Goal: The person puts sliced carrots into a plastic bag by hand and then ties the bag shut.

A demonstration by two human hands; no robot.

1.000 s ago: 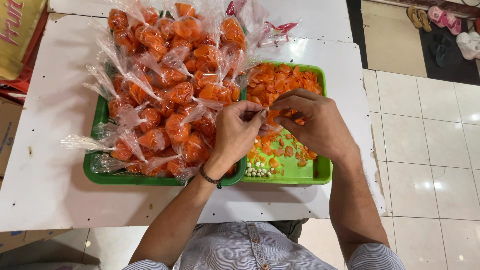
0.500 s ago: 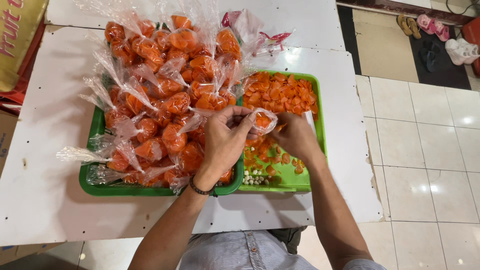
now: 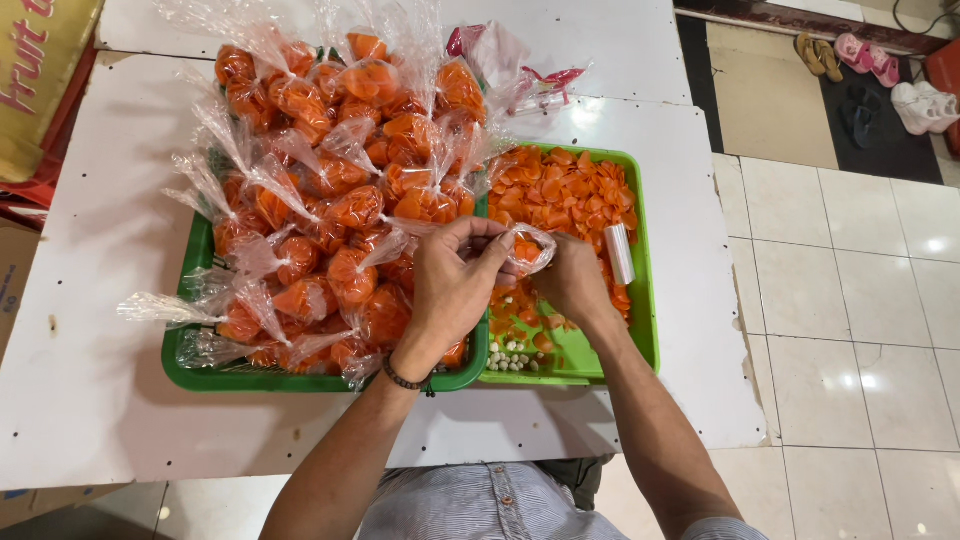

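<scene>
At far left, a yellow box (image 3: 40,80) at the edge of the white table (image 3: 90,380). Next over, a green tray (image 3: 200,372) heaped with small clear bags of orange pieces (image 3: 330,190), each drawn to a twisted plastic tail sticking up or sideways.

Left hand (image 3: 452,285), cord bracelet (image 3: 403,380) at the wrist, raised over the seam between the two trays, fingers curled and pinching the neck of a small clear bag (image 3: 528,250). Right hand (image 3: 572,285) just beside, touching the same bag from below and behind, fingers closed on its plastic; exact fingertip grip hidden by the bag.

Bag held above the near part of the right green tray (image 3: 600,362), a little orange filling visible inside. Likely very light and limp, thin film, slippery and easily torn; contents look brittle, so best gripped at the gathered neck above the filling, not squeezed around the belly.

Farther right in that tray: loose orange pieces (image 3: 565,195), a clear plastic roll (image 3: 620,252), small white bits (image 3: 512,357) near the front edge. Beyond the table, tiled floor (image 3: 850,320) and shoes (image 3: 925,105) by a dark mat.
</scene>
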